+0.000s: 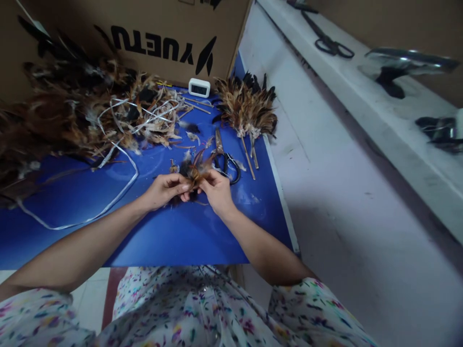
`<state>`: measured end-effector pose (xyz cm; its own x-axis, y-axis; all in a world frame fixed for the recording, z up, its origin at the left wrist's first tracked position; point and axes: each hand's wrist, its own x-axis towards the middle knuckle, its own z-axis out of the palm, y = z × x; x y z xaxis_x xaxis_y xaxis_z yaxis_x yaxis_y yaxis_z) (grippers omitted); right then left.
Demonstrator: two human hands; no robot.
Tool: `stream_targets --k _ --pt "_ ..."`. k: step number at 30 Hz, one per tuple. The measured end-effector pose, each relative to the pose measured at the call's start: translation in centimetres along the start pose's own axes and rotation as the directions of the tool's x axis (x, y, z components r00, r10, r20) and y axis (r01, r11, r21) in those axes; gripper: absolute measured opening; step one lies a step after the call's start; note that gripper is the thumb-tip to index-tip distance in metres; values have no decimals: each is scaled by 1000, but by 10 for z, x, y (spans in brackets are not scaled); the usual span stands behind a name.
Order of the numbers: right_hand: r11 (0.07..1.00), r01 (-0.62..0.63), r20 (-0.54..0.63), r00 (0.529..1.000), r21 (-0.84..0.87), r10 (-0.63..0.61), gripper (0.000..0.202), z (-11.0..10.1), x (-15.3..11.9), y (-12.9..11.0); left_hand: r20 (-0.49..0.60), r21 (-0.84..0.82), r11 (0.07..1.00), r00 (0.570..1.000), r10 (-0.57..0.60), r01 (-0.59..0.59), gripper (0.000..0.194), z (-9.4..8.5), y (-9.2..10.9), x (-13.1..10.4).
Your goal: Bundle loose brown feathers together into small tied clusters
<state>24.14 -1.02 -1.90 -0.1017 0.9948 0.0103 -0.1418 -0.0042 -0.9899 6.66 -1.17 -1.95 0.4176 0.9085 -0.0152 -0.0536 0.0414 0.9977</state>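
Feather tuft (pixel 195 171) is pinched between fingers of left hand (pixel 166 191) and right hand (pixel 219 190); feathers could be shed if pinch is loosened, scissors (pixel 220 150) knocked by right-hand drift.

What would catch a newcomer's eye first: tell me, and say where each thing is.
Probably the big heap of brown and dark feathers across the table's left side, with a white ribbon looping out of it over the blue table. Behind it stands a cardboard box with upside-down black lettering. Then, near the middle, the left hand and right hand pinch a small feather bunch beside black-handled scissors.
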Motion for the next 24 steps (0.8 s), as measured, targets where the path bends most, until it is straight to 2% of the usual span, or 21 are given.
stream_targets --k 5,12,24 --pt "1000 -8 58 998 -7 8 20 -2 1 -1 -14 26 1000 1000 -3 3 30 0 1 0" --pt "998 -4 61 998 -56 7 28 -2 1 -5 -68 -21 999 997 -30 28 33 1 1 0" --pt "985 99 67 994 -141 -91 16 0 -2 1 -91 -5 1000 996 -24 23 37 4 2 0"
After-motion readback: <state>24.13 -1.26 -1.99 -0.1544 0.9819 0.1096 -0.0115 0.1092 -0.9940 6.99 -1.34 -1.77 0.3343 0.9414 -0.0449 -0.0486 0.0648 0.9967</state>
